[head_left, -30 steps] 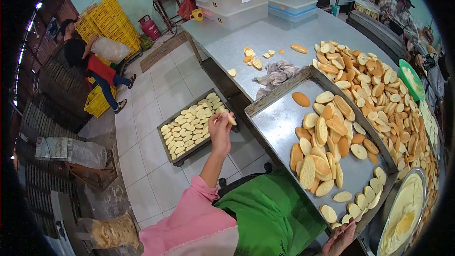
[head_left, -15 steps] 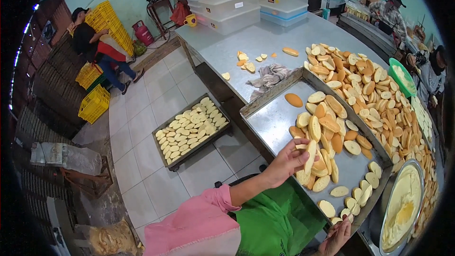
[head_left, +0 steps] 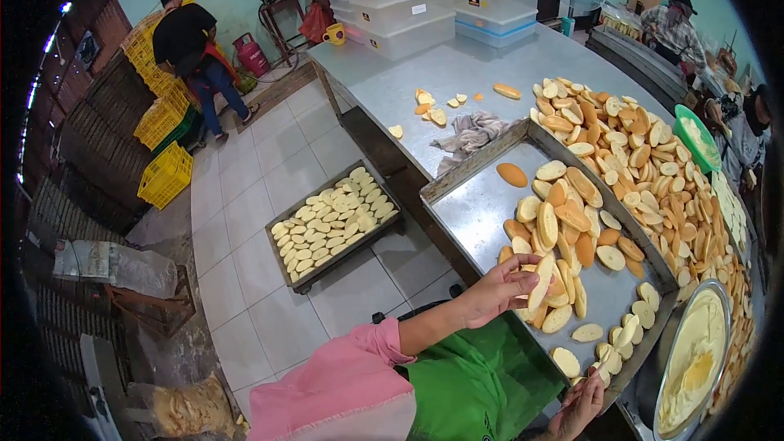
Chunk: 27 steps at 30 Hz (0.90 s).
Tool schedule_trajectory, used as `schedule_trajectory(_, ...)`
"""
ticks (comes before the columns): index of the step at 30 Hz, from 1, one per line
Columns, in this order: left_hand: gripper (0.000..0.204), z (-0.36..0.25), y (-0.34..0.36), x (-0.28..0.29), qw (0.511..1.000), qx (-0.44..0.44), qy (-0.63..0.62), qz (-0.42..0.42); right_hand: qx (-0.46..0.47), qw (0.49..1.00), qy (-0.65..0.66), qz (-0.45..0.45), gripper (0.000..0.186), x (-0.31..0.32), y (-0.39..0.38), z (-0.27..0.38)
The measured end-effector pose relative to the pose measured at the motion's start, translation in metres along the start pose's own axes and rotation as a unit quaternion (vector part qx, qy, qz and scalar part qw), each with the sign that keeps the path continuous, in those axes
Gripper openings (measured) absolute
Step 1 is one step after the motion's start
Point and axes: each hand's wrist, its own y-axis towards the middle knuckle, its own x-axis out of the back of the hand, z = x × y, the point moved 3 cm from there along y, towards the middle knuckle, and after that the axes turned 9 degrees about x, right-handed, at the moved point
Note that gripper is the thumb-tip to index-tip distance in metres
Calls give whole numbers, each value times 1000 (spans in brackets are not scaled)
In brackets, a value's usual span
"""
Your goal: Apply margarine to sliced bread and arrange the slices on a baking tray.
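My left hand (head_left: 500, 287) is closed on a pale oval bread slice (head_left: 540, 279), tilted up over the near side of a metal tray (head_left: 472, 188). Below and beyond it lies a heap of halved oval bread pieces (head_left: 574, 214), some with brown crust up, some with the pale cut face up. My right hand (head_left: 578, 408) is at the tray's near right corner. Its fingers are pinched on a small bread slice (head_left: 602, 372) at the end of a row of slices (head_left: 626, 333) along the right wall; the palm is partly hidden.
A metal bowl of pale cream (head_left: 694, 359) stands right of the tray. A large bread heap (head_left: 645, 147) covers the table's right side. Stacked plastic boxes (head_left: 404, 12) and a grey cloth (head_left: 471, 135) share the table. On the floor is a filled tray (head_left: 304, 282); a person (head_left: 192, 45) stands by yellow crates (head_left: 167, 175).
My left hand has lowered slightly, still with a slice in it. The right hand stays at the corner. The person by the crates has turned and leans over them. The view has shifted slightly.
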Motion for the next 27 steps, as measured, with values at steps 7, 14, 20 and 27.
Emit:
schedule_trajectory(7,41,4,0,3,999,26,-12,25,27,997,-43,50,17,-11,-3,3)
schedule_trajectory(14,44,6,-1,-1,997,53,-27,53,83,985,-73,134,15,-14,-4,4)
schedule_trajectory(20,42,10,5,-8,994,82,-17,72,76,992,-46,85,19,-13,-10,5)
schedule_trajectory(27,49,11,35,-20,988,98,-39,116,126,989,-46,60,23,-10,12,-10)
